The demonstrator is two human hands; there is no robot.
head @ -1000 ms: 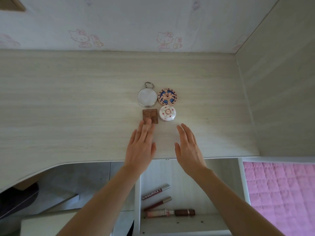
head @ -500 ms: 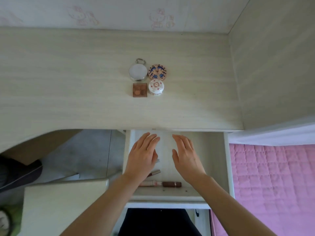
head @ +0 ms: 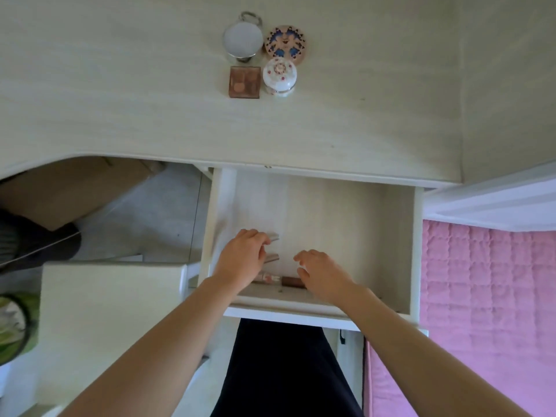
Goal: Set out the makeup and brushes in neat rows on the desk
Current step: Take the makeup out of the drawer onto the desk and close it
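Down in the open drawer (head: 400,236) is where we've got both hands right now, going for the stick-type makeup that's left in there. Our left hand (head: 240,260) is curled down over two tubes whose silvery ends poke out past the fingers, one tube (head: 273,236) further back and a second tube (head: 272,257) just below it; it looks like it's closing on them, but honestly we can't tell if it's got a real grip yet. Our right hand (head: 323,270) hovers with fingers loosely spread and bent, holding nothing, right above a longer pink-and-brown tube (head: 282,279) lying crosswise near the drawer's front wall, probably lined up to scoop that one. Up on the desk (head: 120,100) the compacts already sit in a tight two-by-two block: a plain white round mirror (head: 242,40) beside a patterned pink-and-blue compact (head: 285,43), then a square brown palette (head: 244,82) beside a white floral pot (head: 279,75). Packing them close like that leaves bare desk in front for a row of sticks, which is our guess for where these go next.
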